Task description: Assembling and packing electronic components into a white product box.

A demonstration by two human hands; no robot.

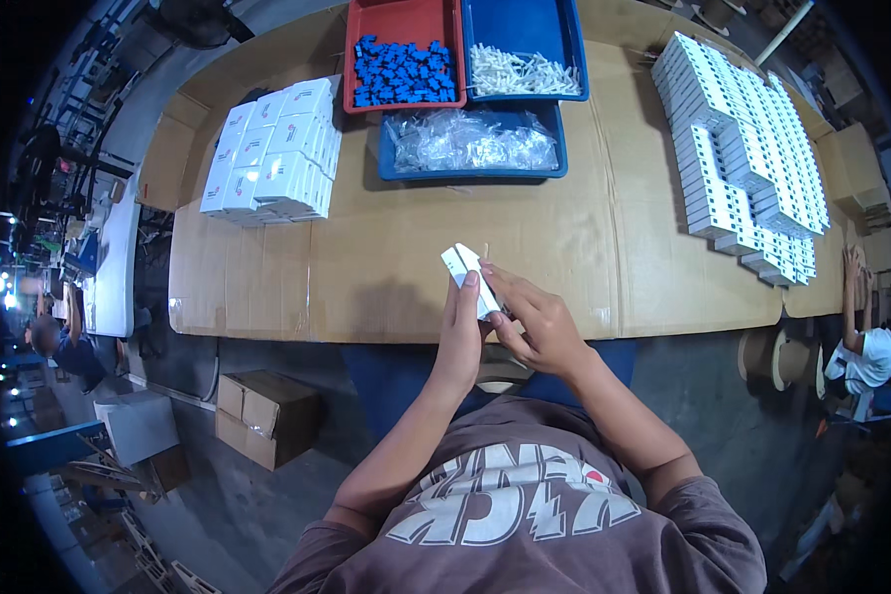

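Both hands (459,322) (543,322) hold a white box (460,261), apparently.

Head view: left one of two fisheye cameras worn side by side on person's head. Faces steeply down and forward, upright, not mirrored. Shirt (525,495) lies close below lens, filling lower middle; left hand (461,327) and right hand (543,327) sit near centre, farther off. Counter (663,277) spans upper half beyond. Wide field takes in floor (238,525) and co-workers (866,354) at both sides, small and far; edges bend toward dark rim.
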